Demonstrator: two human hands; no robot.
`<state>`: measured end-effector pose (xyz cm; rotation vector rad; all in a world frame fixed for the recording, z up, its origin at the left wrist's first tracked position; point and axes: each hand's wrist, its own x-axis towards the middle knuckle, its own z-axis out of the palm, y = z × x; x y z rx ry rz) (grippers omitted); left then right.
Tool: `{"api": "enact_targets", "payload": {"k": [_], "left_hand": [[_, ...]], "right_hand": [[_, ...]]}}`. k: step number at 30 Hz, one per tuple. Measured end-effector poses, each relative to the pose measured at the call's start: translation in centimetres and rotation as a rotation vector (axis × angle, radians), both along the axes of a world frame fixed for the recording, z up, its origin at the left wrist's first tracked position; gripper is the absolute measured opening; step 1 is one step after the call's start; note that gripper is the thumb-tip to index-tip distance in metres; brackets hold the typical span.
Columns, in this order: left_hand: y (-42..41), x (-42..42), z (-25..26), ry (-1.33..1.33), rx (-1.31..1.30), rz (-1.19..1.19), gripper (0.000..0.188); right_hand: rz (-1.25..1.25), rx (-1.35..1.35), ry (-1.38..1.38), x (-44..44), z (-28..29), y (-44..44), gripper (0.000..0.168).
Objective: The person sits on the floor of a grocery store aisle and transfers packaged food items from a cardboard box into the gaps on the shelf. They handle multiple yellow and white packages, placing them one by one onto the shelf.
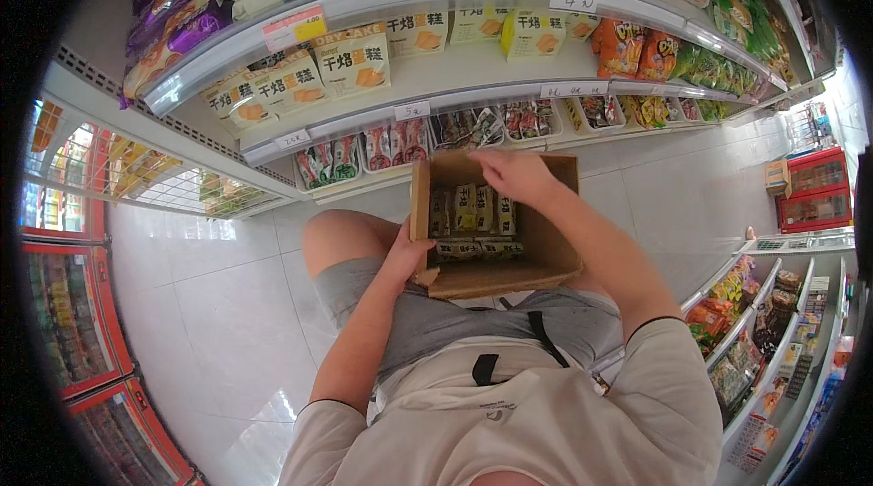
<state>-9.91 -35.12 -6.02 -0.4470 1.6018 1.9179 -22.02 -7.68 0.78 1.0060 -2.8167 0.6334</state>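
An open cardboard box [556, 234] rests at my lap, between my bent legs. Inside it, small wrapped snack packets [467, 206] stand in a row, and more packets [477, 249] lie along the near side of that row. My left hand [412, 251] grips the box's left wall, with the thumb over the rim. Above the far rim of the box is my right hand [515, 176], fingers curled and fingertips close to the cardboard edge. Whether anything is pinched in those fingers cannot be told. The forearm crosses the box's right side and hides part of it.
Ahead, a shelf [450, 70] holds upright dry cake bags [354, 63]. White trays of small packs [395, 145] line the bottom shelf. Red-framed coolers [75, 322] stand left. Another snack rack [743, 322] is close on my right. Pale floor tiles [218, 309] surround me.
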Motion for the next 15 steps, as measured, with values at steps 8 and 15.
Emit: {"api": "enact_targets", "payload": {"k": [8,15], "left_hand": [[0.4,-0.7,3.4,-0.062,-0.013,0.006,0.082],[-0.4,-0.5,0.6,-0.003,0.035,0.021,0.083]], "right_hand": [[-0.334,-0.212,0.370,-8.5,7.5,-1.7,0.040],[-0.760,0.438,0.244,-22.3,8.6,4.5,0.055]]}}
